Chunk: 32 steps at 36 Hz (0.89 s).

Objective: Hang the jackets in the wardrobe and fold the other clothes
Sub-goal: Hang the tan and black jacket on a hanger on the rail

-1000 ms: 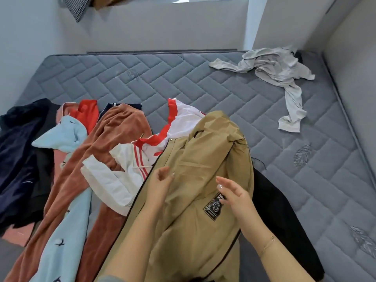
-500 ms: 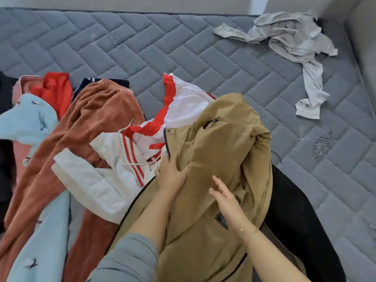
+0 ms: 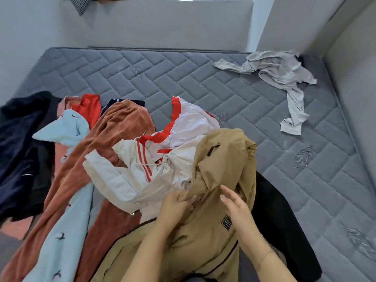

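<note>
Tan jacket (image 3: 221,171): smooth woven cloth, crumpled, dark piping and a square patch, heaped at the mattress's (image 3: 183,78) near edge. My left hand (image 3: 173,206) pinches a fold of it; my right hand (image 3: 238,208) is open, fingers straight, just beside the cloth. White top (image 3: 142,169): red stripes, partly under the jacket. Rust towelling garment (image 3: 114,143) and pale blue printed piece (image 3: 67,210): toward the left edge. Grey garment (image 3: 284,76): limp, twisted, far right corner.
</note>
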Available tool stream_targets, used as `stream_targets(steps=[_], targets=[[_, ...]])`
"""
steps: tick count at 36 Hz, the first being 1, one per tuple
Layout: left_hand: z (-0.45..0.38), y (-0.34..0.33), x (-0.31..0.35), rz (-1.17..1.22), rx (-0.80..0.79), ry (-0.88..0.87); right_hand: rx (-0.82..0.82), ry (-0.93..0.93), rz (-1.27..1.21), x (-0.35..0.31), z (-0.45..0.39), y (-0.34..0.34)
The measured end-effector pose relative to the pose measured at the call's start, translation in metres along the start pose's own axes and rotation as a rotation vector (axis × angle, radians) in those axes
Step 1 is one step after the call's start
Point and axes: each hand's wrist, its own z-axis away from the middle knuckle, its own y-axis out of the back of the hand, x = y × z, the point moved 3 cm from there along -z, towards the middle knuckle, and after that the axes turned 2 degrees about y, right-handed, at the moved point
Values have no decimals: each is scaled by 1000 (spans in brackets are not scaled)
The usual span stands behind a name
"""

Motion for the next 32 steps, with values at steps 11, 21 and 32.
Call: stream_targets(steps=[11, 21, 32], targets=[[183, -53, 33, 533, 152, 6, -164, 224, 133, -9, 170, 81], [326, -69, 78, 1006, 279, -169, -397, 608, 349, -13, 263, 124], [530, -33, 116, 620, 275, -582, -883, 738, 525, -25, 359, 48]])
